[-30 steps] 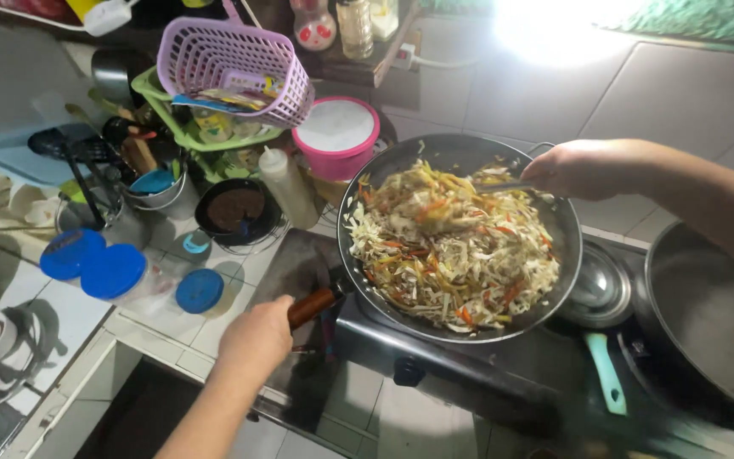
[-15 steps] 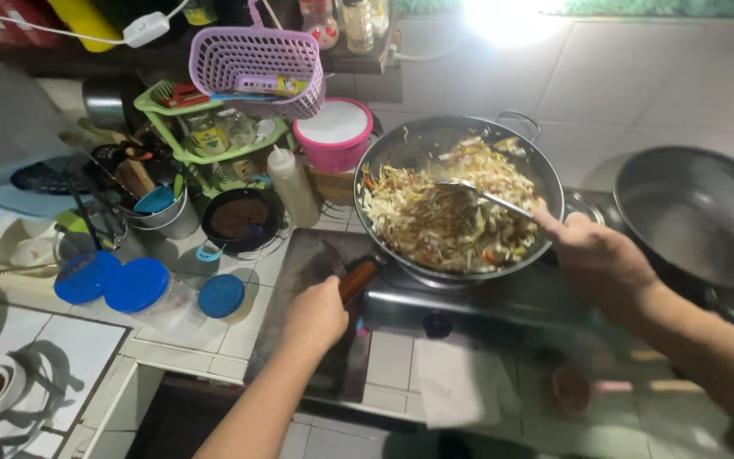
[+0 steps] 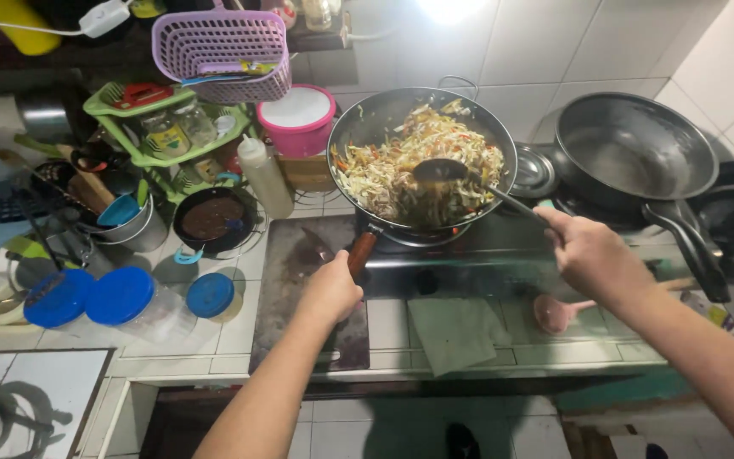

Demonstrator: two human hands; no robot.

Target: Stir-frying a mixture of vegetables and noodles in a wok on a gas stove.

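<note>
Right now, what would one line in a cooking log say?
left hand: grips wok handle | right hand: holds ladle over noodles | wok: on stove

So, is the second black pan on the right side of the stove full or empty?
Empty. The black pan shows only its bare, shiny inner surface, with no food in it, unlike the wok, which is full of stir-fried shredded vegetables.

Wok [image 3: 367,127] dark glossy metal, handle [image 3: 361,252] smooth reddish wood, ladle [image 3: 440,172] dark metal, basket [image 3: 223,51] matt purple plastic, wall tiles [image 3: 554,42] glossy white.
</note>
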